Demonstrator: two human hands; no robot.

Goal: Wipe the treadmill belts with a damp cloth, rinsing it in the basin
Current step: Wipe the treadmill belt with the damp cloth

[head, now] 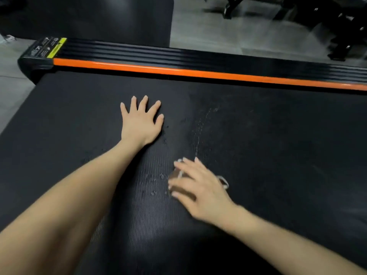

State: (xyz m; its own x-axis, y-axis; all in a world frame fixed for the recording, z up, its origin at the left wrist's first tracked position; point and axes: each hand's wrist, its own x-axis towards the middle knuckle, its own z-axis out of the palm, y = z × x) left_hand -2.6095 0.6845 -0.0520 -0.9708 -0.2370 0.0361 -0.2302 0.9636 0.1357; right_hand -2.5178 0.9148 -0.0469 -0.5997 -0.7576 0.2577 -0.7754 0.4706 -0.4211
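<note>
Head view: the small dark brownish cloth with a pale edge (175, 176) lies under the right hand (200, 189), on the black ribbed rubber treadmill belt (278, 135). Right fingers are spread and fairly straight, pressing the cloth flat, not clenched. Cloth is mostly covered and motion-blurred; only its left part and a pale loop of hem show. Left hand (140, 124) lies flat on the belt farther ahead, fingers splayed, grasping nothing. A streak of water droplets (200, 126) runs between the hands.
</note>
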